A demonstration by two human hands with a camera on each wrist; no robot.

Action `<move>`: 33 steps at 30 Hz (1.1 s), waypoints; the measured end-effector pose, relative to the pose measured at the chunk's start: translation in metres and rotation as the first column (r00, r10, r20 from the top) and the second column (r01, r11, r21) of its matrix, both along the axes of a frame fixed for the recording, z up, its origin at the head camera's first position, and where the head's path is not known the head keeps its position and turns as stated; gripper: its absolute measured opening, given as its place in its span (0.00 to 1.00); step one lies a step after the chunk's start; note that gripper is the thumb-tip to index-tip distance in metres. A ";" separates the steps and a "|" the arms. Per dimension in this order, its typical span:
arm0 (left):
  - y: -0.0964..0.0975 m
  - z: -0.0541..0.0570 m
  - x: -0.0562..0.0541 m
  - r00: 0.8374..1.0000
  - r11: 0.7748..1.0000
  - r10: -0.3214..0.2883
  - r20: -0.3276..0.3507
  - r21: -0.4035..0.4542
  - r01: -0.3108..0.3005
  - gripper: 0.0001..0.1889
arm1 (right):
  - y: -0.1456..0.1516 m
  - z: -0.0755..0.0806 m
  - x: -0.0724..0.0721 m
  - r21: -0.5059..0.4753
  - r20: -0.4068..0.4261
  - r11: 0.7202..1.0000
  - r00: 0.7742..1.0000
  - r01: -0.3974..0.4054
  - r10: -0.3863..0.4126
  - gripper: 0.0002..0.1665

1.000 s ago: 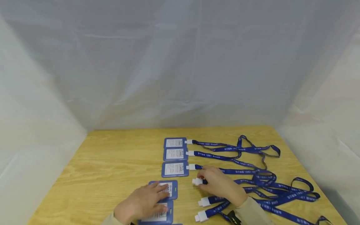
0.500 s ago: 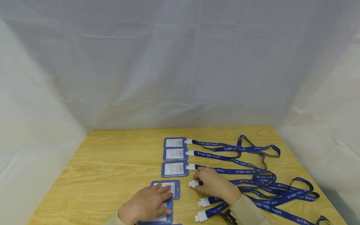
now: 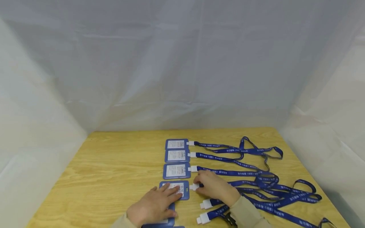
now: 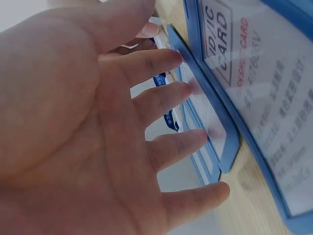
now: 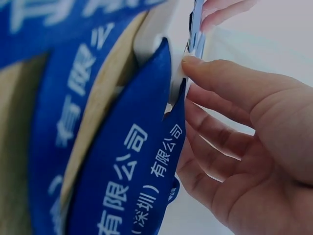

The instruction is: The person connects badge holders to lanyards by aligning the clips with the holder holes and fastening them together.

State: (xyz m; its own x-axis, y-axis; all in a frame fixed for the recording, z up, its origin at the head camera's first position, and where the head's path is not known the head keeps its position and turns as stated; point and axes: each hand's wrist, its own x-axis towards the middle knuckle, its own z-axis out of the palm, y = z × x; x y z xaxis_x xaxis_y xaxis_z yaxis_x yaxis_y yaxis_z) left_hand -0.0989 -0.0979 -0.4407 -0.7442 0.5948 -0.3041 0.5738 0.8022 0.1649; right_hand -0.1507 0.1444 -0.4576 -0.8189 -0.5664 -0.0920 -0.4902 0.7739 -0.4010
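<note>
fingers of the left hand (image 3: 152,205) lie spread apart and fairly straight over a blue card holder (image 3: 182,188), the 4th in a column counted from the far edge of the bench (image 3: 114,158). the thumb side of that hand also covers much of a 5th holder (image 3: 172,207), and a sliver of a 6th holder (image 3: 179,227) shows at the bottom of the head view, towards the bench's near edge.

the right hand (image 3: 215,186) pinches a white clip (image 3: 195,187) between thumb and fingers (the right wrist view shows the thumb tip pressed on it). the clip sits just beside the slotted end of the 4th holder; whether the 2 touch i cannot tell. a blue strap (image 3: 238,183) runs from the hand towards the bench's right edge.

nearer the far edge, 3 more holders (image 3: 176,171) lie flat, each with a white clip at its slot and a strap leading right. 2 loose clips (image 3: 206,204) (image 3: 203,218) lie below the right hand, nearer the bench's near edge, their straps tangled with the others towards the near right corner. a black buckle (image 3: 229,218) shows beside the right sleeve (image 3: 246,212). pale sheeting (image 3: 182,63) hangs beyond the far edge.
</note>
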 end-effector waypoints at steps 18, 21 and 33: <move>0.005 -0.001 -0.004 0.998 0.999 0.002 0.069 0.041 -0.005 0.36 | 0.002 -0.001 0.003 -0.026 -0.024 1.000 1.000 0.007 -0.007 0.14; 0.005 -0.002 -0.005 0.996 0.999 0.006 0.084 0.048 -0.010 0.36 | 0.001 -0.003 0.003 -0.022 -0.038 1.000 0.999 0.000 -0.001 0.15; 0.009 -0.003 -0.006 0.994 0.999 0.021 0.111 0.026 -0.024 0.36 | -0.007 -0.005 0.005 0.073 -0.084 0.997 0.996 0.005 0.001 0.19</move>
